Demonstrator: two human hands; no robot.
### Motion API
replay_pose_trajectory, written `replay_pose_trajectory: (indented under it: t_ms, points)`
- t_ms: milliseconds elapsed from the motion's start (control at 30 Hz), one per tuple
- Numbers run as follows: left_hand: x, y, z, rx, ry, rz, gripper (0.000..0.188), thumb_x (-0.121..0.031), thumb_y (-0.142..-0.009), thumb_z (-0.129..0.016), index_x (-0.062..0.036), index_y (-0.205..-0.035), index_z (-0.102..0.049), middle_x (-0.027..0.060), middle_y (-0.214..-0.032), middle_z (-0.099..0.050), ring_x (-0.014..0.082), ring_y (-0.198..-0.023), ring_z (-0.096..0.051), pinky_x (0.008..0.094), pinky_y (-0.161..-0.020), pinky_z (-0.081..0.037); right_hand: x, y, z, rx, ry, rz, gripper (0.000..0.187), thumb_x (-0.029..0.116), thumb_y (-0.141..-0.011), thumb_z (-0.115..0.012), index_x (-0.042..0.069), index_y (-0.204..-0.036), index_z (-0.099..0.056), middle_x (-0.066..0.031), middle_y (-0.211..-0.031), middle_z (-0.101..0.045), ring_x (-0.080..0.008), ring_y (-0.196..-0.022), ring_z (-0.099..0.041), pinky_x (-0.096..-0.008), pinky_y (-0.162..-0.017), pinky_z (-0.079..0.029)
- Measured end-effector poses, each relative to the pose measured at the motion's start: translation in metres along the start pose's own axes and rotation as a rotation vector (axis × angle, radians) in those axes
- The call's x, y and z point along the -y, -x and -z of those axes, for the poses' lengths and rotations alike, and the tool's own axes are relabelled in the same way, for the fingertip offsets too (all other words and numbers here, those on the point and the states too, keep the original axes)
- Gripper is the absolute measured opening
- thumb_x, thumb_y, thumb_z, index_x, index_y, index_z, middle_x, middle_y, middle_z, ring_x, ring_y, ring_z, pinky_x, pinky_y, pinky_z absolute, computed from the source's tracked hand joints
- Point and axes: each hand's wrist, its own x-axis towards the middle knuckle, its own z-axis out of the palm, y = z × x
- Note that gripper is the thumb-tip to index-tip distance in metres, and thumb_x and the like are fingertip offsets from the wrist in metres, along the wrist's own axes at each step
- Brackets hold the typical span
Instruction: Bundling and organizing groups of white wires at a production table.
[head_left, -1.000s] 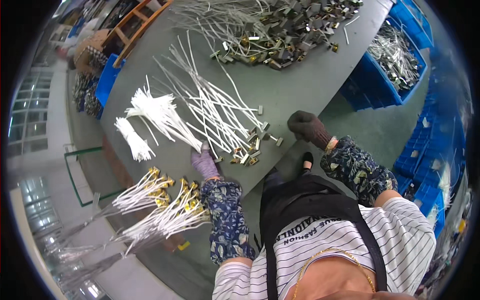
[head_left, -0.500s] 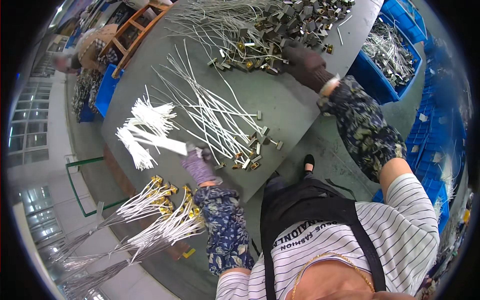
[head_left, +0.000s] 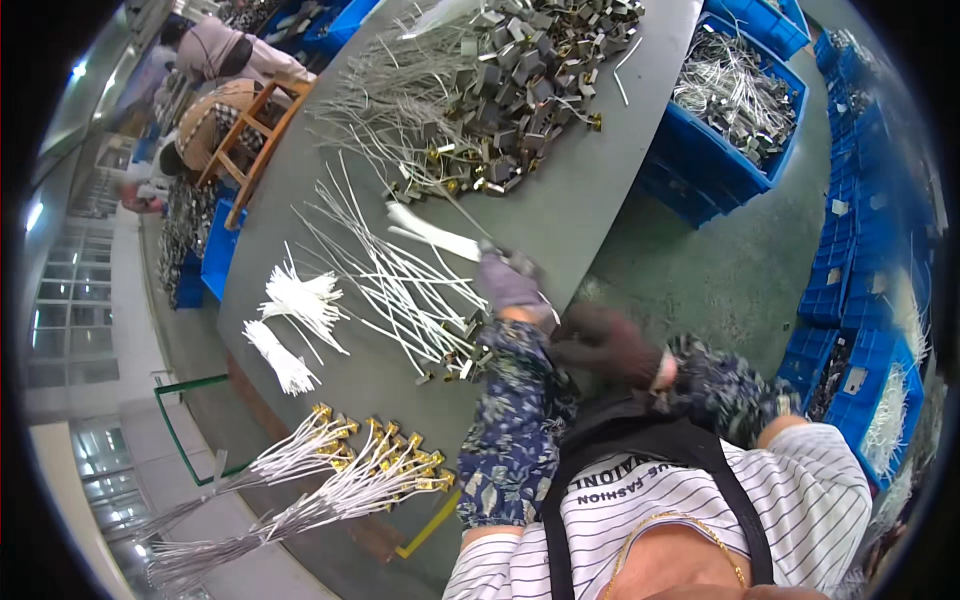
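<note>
My left hand (head_left: 510,280), in a purple-grey glove, is closed on a bundle of thin white tubes (head_left: 440,235) that sticks out to the left over the table. Close to it and lower right, my right hand (head_left: 608,345) in a dark brown glove is blurred by motion beside the table edge. I cannot make out whether it holds anything. Under and left of my left wrist lies a spread of white wires (head_left: 405,290) with small metal block ends, partly hidden by my sleeve. Two more piles of white tubes (head_left: 305,300) lie on the left.
A heap of dark grey blocks with wires (head_left: 520,90) covers the table's (head_left: 590,190) far part. Bundles of white wires with gold-coloured ends (head_left: 370,460) lie near left. A blue crate of wired parts (head_left: 740,160) stands at the right. Other people (head_left: 215,115) bend beyond a wooden rack (head_left: 245,150).
My left hand has moved right with the white tubes. My right hand has come back from the far heap toward my body. The view has shifted.
</note>
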Motion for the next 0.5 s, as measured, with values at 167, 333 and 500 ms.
replay_pose_trajectory:
  t_ms: [167,333,500]
  points:
    - [0.071,0.021,0.001,-0.022,-0.221,0.057,0.035,-0.04,-0.096,-0.047,-0.0065,-0.087,-0.052,0.0022,-0.06,-0.045,0.0134,-0.044,-0.043,0.0248,-0.039,-0.037,-0.017,0.068,0.054,-0.104,-0.78,-0.716,0.016,0.017,-0.08,-0.066,0.003,-0.088,-0.062,-0.0032,-0.076,-0.06,-0.0109,-0.065,-0.056,-0.0271,-0.058,-0.044]
    - [0.02,-0.004,0.003,-0.002,-0.545,-0.584,0.051,-0.045,-0.091,-0.053,0.0058,-0.091,-0.059,0.0073,-0.074,-0.054,0.0205,-0.068,-0.047,0.0346,-0.064,-0.042,-0.08,0.175,0.103,-0.028,-0.073,-0.731,0.017,0.017,-0.08,-0.063,0.002,-0.088,-0.063,-0.0057,-0.073,-0.061,-0.0131,-0.062,-0.055,-0.0287,-0.054,-0.043]
    - [-0.079,0.013,-0.03,0.203,-0.201,-0.566,0.029,-0.019,-0.09,-0.06,0.0071,-0.101,-0.056,0.0162,-0.089,-0.065,0.025,-0.079,-0.066,0.0378,-0.07,-0.061,-0.077,0.2,0.114,-0.001,-0.049,-0.99,0.025,0.024,-0.079,-0.059,0.001,-0.085,-0.064,-0.0092,-0.07,-0.061,-0.0152,-0.061,-0.056,-0.0317,-0.056,-0.044]
